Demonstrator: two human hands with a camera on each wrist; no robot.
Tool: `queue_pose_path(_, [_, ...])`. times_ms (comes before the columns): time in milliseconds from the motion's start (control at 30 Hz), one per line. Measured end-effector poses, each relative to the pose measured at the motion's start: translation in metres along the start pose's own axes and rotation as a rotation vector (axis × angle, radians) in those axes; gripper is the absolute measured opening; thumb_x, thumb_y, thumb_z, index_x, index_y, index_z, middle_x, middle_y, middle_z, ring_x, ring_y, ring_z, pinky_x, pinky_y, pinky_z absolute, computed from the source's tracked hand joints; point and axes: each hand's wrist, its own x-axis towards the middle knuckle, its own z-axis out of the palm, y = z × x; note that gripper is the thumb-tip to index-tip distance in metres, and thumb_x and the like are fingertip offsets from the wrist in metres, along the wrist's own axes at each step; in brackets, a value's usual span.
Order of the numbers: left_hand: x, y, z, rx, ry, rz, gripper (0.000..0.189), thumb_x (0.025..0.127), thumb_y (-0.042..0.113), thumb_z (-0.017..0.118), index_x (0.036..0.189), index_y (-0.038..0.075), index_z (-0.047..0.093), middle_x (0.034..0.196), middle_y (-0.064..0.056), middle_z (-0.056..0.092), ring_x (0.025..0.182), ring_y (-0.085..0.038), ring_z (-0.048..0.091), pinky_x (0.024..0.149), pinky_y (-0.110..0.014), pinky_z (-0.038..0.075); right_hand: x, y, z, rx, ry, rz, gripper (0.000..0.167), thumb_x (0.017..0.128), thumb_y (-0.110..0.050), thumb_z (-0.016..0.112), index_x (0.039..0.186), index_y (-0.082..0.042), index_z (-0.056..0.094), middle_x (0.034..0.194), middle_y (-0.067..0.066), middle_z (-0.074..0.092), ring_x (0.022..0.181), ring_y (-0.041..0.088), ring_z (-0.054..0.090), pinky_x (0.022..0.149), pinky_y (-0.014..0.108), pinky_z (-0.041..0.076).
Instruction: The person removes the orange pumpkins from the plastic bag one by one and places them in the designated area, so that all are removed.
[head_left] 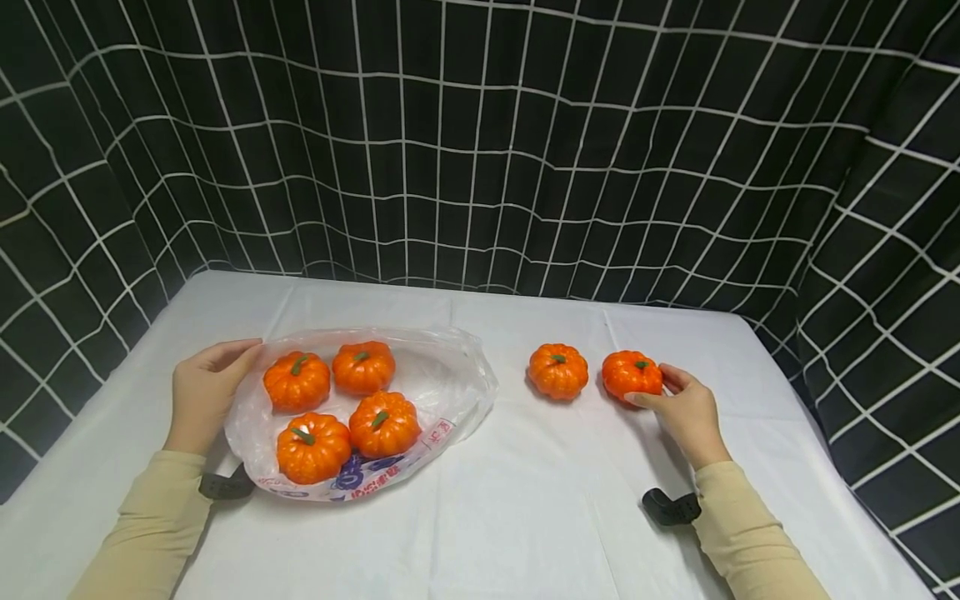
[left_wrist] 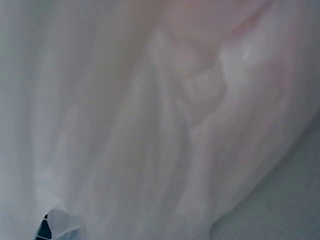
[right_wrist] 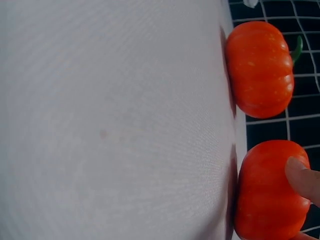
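My left hand (head_left: 208,390) pinches the left edge of a thin, translucent plastic bag (head_left: 450,367) with red and blue print. Inside the bag sit several small orange pumpkins (head_left: 313,448) with green stems. In the left wrist view the bag's cloudy film (left_wrist: 150,130) fills nearly everything and hides the fingers. On the right, my right hand (head_left: 688,414) grips a small pumpkin (head_left: 632,373) between thumb and fingers from its right side. The right wrist view shows the thumb (right_wrist: 302,180) on that pumpkin (right_wrist: 270,195). Another pumpkin (head_left: 558,372) lies just left of it on the cloth.
A white cloth (head_left: 510,508) covers the table. Black curtains (head_left: 480,150) with a white grid rise behind it and along both sides. Black wrist mounts (head_left: 671,507) stick out from both beige sleeves, near the tabletop.
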Motion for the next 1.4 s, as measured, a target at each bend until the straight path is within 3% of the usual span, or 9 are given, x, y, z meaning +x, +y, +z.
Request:
queue_pose_path(133, [0.0,0.0,0.0,0.008,-0.003,-0.011,0.047,0.094,0.047,0.064,0.121,0.01,0.071,0.12,-0.007,0.07,0.101,0.008,0.053,0.085,-0.004,0.048,-0.001,0.0,0.0,0.0,-0.017,-0.002,0.085,0.086,-0.017,0.076,0.152,0.007,0.029,0.155,0.028,0.034,0.147,0.04,0.032,0.121,0.049,0.03])
queue_pose_path(433, [-0.002,-0.002,-0.001,0.014,-0.003,-0.029,0.047,0.094,0.048,0.063,0.122,0.011,0.071,0.124,-0.01,0.069,0.103,0.007,0.053,0.088,-0.007,0.049,-0.008,-0.005,-0.002,0.018,-0.033,-0.017,0.084,0.086,-0.016,0.076,0.153,0.005,0.028,0.158,0.025,0.032,0.147,0.038,0.032,0.12,0.046,0.032])
queue_pose_path(567, [-0.002,0.0,-0.002,0.018,-0.001,-0.016,0.046,0.094,0.048,0.063,0.122,0.011,0.071,0.125,-0.011,0.069,0.103,0.007,0.053,0.089,-0.007,0.049,-0.022,-0.019,-0.007,0.062,0.025,-0.079,0.083,0.087,-0.014,0.076,0.154,0.002,0.029,0.159,0.021,0.034,0.147,0.033,0.035,0.117,0.042,0.035])
queue_pose_path(800, [-0.001,0.003,-0.004,0.018,0.004,-0.002,0.047,0.095,0.048,0.063,0.122,0.01,0.071,0.125,-0.012,0.069,0.102,0.008,0.053,0.088,-0.007,0.048,-0.049,-0.053,-0.003,0.122,0.105,-0.214,0.078,0.085,-0.013,0.079,0.151,-0.004,0.038,0.156,0.015,0.042,0.144,0.028,0.041,0.107,0.021,0.04])
queue_pose_path(1033, [0.0,0.002,-0.002,0.006,0.011,0.019,0.046,0.095,0.045,0.063,0.121,0.009,0.071,0.122,-0.011,0.07,0.102,0.008,0.053,0.089,-0.007,0.048,-0.069,-0.084,0.021,0.248,0.009,-0.283,0.077,0.082,-0.01,0.081,0.148,-0.006,0.044,0.151,0.012,0.049,0.139,0.026,0.047,0.096,0.011,0.047])
queue_pose_path(1233, [0.0,0.001,0.001,-0.024,0.008,0.019,0.045,0.095,0.044,0.065,0.121,0.008,0.071,0.115,0.001,0.072,0.103,0.008,0.054,0.089,-0.007,0.048,-0.076,-0.104,0.046,0.326,-0.097,-0.313,0.074,0.08,-0.002,0.08,0.146,-0.004,0.046,0.149,0.012,0.05,0.139,0.026,0.048,0.104,0.016,0.045])
queue_pose_path(1400, [0.0,0.001,0.001,-0.009,0.009,0.014,0.045,0.095,0.045,0.064,0.121,0.009,0.071,0.121,-0.007,0.071,0.104,0.007,0.054,0.092,-0.011,0.05,-0.077,-0.114,0.067,0.324,-0.164,-0.295,0.076,0.078,-0.007,0.084,0.145,-0.009,0.048,0.147,0.009,0.052,0.135,0.027,0.051,0.098,0.013,0.049])
